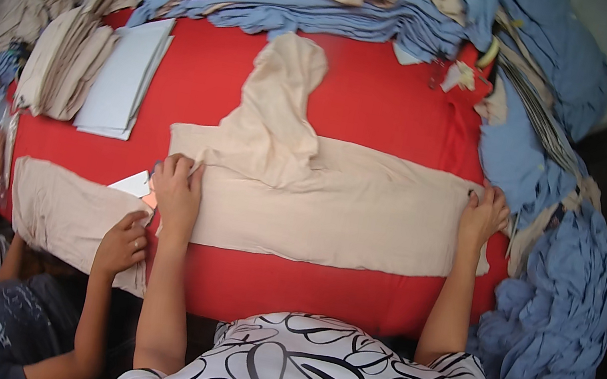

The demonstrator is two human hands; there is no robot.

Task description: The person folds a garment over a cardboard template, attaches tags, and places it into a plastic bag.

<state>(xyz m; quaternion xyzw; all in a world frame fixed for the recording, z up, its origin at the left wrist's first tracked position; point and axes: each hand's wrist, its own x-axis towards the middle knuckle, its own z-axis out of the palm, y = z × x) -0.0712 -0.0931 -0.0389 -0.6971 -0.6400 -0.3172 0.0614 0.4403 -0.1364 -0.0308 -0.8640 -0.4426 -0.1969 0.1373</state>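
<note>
A beige knit garment (364, 216) lies stretched lengthwise before me, one bunched part of it (279, 96) trailing away toward the far side. At its left end my left hand (177, 192) is closed, with the fabric edge between thumb and fingers. My right hand (484, 217) grips the upper corner at the opposite end, its fingers curled over the cloth. Whether the garment is a top or trousers I cannot tell. Close to my left hand are a white card (132, 184) and a small orange tag (150, 197).
A co-worker's hand (123, 243) rests on another beige garment (68, 209) at left. Folded beige clothes (61, 66) and white sheets (124, 77) lie on the red table cover (348, 303). Blue garments are stacked at the back (327, 11) and heaped at right (557, 315).
</note>
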